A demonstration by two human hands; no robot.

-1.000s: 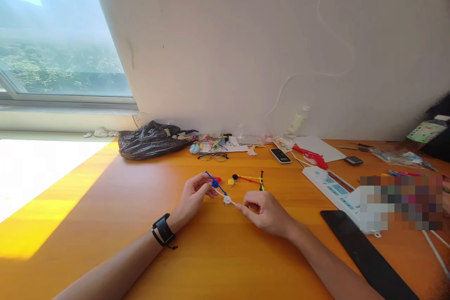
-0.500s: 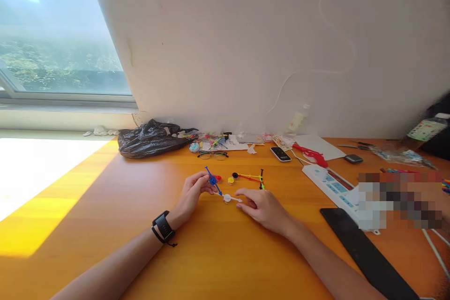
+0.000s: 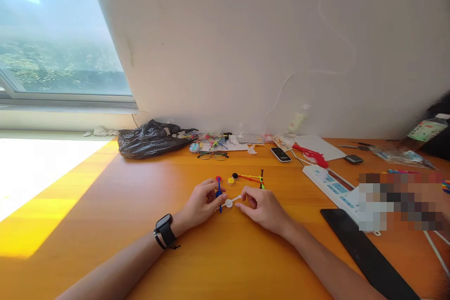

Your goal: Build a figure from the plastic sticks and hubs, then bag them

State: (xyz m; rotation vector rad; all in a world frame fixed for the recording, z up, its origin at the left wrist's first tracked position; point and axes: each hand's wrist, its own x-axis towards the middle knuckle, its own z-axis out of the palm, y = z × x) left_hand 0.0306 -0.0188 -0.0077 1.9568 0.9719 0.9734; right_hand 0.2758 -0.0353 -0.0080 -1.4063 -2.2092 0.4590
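Note:
My left hand (image 3: pixel 201 203), with a black watch on its wrist, pinches a blue stick with a blue round connector (image 3: pixel 219 193), held almost upright. A white stick with a white round connector (image 3: pixel 229 203) joins it, and my right hand (image 3: pixel 260 206) pinches its right end. Just beyond the hands lie a red connector (image 3: pixel 218 178), a yellow connector (image 3: pixel 230 181), and a small frame of red, yellow, green and black sticks (image 3: pixel 251 178) on the orange table (image 3: pixel 140 206).
Along the wall lie a black plastic bag (image 3: pixel 149 139), glasses (image 3: pixel 212 155), a pile of coloured sticks (image 3: pixel 213 142), a phone (image 3: pixel 280 154) and papers. A white power strip (image 3: pixel 330 185) and a black slab (image 3: pixel 365 253) lie at the right. Bright sunlight covers the left.
The blue stick has swung from slanted to almost upright. Both hands have moved a little nearer to me and closer together; the white connector now sits between them.

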